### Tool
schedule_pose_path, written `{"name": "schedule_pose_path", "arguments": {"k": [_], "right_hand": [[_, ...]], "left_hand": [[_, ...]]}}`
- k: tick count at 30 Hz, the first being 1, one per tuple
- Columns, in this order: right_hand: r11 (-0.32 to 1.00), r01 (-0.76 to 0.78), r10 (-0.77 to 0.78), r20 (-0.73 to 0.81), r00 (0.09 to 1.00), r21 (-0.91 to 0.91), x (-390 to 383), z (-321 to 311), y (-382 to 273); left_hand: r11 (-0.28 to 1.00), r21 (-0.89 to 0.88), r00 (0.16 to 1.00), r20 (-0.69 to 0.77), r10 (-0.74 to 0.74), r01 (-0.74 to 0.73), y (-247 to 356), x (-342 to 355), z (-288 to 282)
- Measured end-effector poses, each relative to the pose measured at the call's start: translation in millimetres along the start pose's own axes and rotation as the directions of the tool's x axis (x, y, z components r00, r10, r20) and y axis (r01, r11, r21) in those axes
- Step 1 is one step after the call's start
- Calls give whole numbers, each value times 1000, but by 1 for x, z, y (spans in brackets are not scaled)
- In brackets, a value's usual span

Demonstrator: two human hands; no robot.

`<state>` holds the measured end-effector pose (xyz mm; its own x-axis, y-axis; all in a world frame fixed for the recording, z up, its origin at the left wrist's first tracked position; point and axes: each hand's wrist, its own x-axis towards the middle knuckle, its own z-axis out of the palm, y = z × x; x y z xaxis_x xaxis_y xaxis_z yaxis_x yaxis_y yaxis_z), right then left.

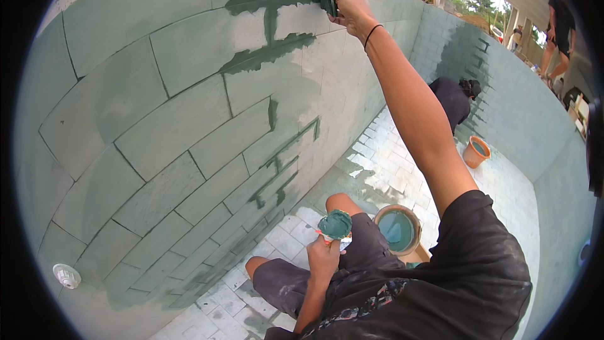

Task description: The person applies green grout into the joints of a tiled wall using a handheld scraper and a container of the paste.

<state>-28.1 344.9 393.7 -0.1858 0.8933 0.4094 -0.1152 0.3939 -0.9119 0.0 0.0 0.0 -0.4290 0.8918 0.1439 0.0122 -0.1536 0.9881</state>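
Observation:
My right hand reaches up to the tiled wall, gripping a small dark green-smeared tool against it near the top. Thick dark green paste is smeared around the joints beside it. Low in front of me, my left hand holds a round dollop of green paste on a small red-and-white holder, whose shape is partly hidden. My bent knees are below, and a bucket of green-blue water stands beside them on the pale tiled floor.
A co-worker in dark clothes bends at the far wall near an orange bucket. Another person stands above on the right-hand edge, with building clutter. A white round fitting is on the lower left wall.

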Motion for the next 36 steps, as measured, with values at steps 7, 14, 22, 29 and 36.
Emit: {"name": "schedule_pose_path", "arguments": {"k": [7,14,22,29,36], "right_hand": [[998,-7,8,-16,1000,56,-24,19,-10],[998,-49,48,19,999,47,-57,44,-19],[997,-16,5,124,992,82,-85,60,-31],[807,-294,-57,564,824,512,-115,35,-11],[920,-216,-46,636,770,328,-238,-75,106]], "left_hand": [[997,-63,999,-16,50,-51,0,-8,-9],[998,-66,999,44,-6,9,-9,-18,-9],[998,-41,998,35,48,-46,0,-25,2],[977,213,1000,22,9,-13,0,-24,-6],[990,78,982,-157,-102,116,16,-7,-15]]}}
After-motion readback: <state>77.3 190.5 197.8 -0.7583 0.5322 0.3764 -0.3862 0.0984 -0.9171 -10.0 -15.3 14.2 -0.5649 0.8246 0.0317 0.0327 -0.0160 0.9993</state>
